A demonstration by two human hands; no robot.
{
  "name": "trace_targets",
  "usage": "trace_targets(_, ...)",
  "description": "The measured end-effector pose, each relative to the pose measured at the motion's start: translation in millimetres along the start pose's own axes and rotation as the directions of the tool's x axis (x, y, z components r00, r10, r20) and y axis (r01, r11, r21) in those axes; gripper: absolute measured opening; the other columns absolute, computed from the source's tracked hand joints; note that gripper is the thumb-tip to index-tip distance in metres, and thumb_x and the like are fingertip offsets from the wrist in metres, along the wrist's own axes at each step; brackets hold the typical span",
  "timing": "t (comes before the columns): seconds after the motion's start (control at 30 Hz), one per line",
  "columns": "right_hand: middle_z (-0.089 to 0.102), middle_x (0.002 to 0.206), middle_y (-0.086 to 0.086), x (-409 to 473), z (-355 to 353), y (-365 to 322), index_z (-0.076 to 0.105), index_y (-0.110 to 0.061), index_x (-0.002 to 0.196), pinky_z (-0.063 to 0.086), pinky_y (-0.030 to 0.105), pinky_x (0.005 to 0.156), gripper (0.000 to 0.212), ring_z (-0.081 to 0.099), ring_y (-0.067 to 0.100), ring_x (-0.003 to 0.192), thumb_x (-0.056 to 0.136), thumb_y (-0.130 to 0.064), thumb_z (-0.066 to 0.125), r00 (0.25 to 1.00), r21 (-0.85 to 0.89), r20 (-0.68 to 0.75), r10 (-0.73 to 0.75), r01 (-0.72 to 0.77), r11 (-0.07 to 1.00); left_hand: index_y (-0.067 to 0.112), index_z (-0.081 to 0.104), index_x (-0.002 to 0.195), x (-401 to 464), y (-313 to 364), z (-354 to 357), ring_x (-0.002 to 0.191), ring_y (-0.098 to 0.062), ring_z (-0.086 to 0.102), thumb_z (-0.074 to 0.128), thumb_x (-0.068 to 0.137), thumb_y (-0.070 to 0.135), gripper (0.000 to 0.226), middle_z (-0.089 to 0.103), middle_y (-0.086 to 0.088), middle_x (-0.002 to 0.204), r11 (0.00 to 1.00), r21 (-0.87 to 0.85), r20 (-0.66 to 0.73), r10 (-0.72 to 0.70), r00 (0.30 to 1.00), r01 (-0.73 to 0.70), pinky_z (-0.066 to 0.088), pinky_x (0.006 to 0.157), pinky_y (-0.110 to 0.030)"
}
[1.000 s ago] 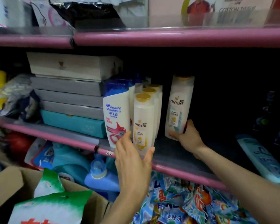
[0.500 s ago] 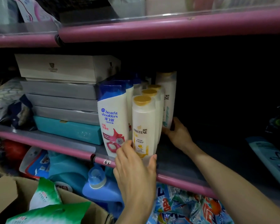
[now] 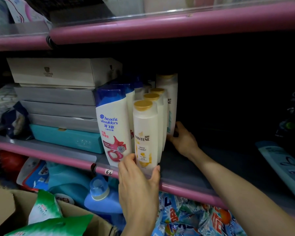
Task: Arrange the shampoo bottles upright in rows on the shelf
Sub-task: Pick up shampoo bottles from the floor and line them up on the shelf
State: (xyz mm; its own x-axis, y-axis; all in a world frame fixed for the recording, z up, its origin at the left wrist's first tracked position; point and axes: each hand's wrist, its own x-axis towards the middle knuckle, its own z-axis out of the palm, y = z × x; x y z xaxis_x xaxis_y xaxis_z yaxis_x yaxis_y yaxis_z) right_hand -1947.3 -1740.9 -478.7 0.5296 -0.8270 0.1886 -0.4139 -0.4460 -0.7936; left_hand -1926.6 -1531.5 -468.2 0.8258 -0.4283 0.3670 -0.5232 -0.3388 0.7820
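On the middle shelf, whose front edge is a pink rail, the shampoo bottles stand upright in rows running from the front edge toward the back. The front Pantene bottle, white with a gold cap, stands at the front edge. The left hand comes up from below the rail and cups its base: thumb on the bottle's left side, fingers wrapped round its right lower corner, so the bottle rises straight out of the top of the grip. Just to its left, touching or nearly so, stands the Head & Shoulders bottle, white with a blue cap, with more blue-capped bottles behind it. Behind the front Pantene two more gold caps line up in the same row.

Further back and to the right, the tall Pantene bottle stands upright beside that row. The right hand reaches across the shelf to its foot, fingers curled against the bottle's lower right side; whether that grip closes fully round the bottle I cannot tell, since the row hides its far side.

A stack of flat boxes fills the shelf's left part, just beside the blue-capped row.
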Motion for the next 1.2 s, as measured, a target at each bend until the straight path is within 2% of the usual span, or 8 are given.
trace_targets(0.2,0.056,0.133,-0.004,-1,1,0,0.040,-0.033,0.129,0.040,0.045,0.104,0.049,0.050,0.028,0.123,0.086,-0.044,0.060,1.000,-0.027,0.008,-0.014,0.014,1.000,0.025,0.043,0.117,-2,-1,-1,0.102,-0.014,0.051,0.072,0.075,0.039,0.052,0.047,0.007,0.108,1.000,-0.019,0.006,-0.004,1.000,0.004,0.048,0.087,-0.038)
trace_targets(0.5,0.056,0.134,-0.003,0,2,0,0.041,-0.032,0.128,0.040,0.044,0.103,0.048,0.050,0.027,0.123,0.086,-0.044,0.060,1.000,-0.044,0.018,-0.021,0.021,0.999,0.024,0.044,0.117,0,-6,2,0.102,-0.013,0.051,0.071,0.076,0.041,0.052,0.048,0.008,0.109,1.000,-0.013,0.008,0.009,1.000,-0.008,0.049,0.081,-0.034)
trace_targets(0.73,0.051,0.138,0.010,-25,-14,-13,0.039,-0.007,0.139,0.041,0.036,0.106,0.059,0.050,0.024,0.125,0.088,-0.021,0.066,0.999,0.110,0.006,0.041,-0.042,0.993,0.015,0.045,0.122,-5,-10,-10,0.107,-0.015,0.049,0.069,0.083,0.026,0.047,0.051,0.002,0.119,0.990,-0.097,0.029,0.108,0.994,-0.105,0.042,0.090,-0.030)
trace_targets(0.83,0.060,0.129,0.009,-59,-33,-28,0.052,-0.009,0.131,0.044,0.027,0.099,0.042,0.056,0.020,0.117,0.090,-0.014,0.059,0.994,0.095,-0.089,0.068,-0.059,0.994,0.013,0.049,0.123,-24,-9,-23,0.105,-0.006,0.046,0.065,0.086,0.021,0.041,0.052,0.005,0.117,0.980,-0.150,0.010,0.131,0.991,-0.128,0.035,0.092,-0.019)
trace_targets(0.9,0.066,0.118,0.005,-89,-47,-40,0.063,-0.011,0.120,0.047,0.022,0.093,0.032,0.060,0.015,0.107,0.088,-0.013,0.059,0.994,0.113,-0.105,0.037,-0.025,0.993,0.013,0.057,0.117,-43,-12,-30,0.103,-0.009,0.056,0.062,0.088,0.021,0.030,0.061,0.003,0.113,0.976,-0.201,0.091,0.101,0.991,-0.081,0.043,0.095,-0.027)
trace_targets(1.0,0.069,0.107,0.000,-142,-59,-50,0.068,-0.013,0.111,0.050,0.027,0.094,0.026,0.062,0.010,0.101,0.086,-0.012,0.059,0.998,0.186,-0.049,-0.033,0.041,0.982,0.018,0.064,0.094,-76,-29,-31,0.091,-0.013,0.065,0.062,0.089,0.023,0.008,0.070,0.002,0.095,0.981,-0.193,0.316,0.028,0.948,0.035,0.050,0.090,-0.034)
trace_targets(1.13,0.069,0.092,-0.004,-217,-49,-39,0.070,-0.015,0.099,0.049,0.012,0.078,0.024,0.061,0.000,0.080,0.085,-0.002,0.056,0.995,0.241,0.001,-0.097,0.094,0.966,0.028,0.062,0.076,-120,-65,-27,0.080,-0.009,0.063,0.063,0.088,0.025,0.012,0.070,0.003,0.087,0.981,-0.026,0.583,-0.143,0.800,0.195,0.045,0.075,-0.018)
trace_targets(1.2,0.067,0.088,-0.007,-260,-25,-19,0.069,-0.016,0.096,0.046,0.007,0.072,0.023,0.058,-0.004,0.074,0.086,0.000,0.055,0.991,0.219,0.125,-0.056,0.028,0.975,0.025,0.065,0.080,-154,-94,-29,0.085,-0.012,0.065,0.062,0.088,0.024,0.008,0.069,0.003,0.085,0.960,0.137,0.640,-0.273,0.718,0.244,0.041,0.071,-0.014)
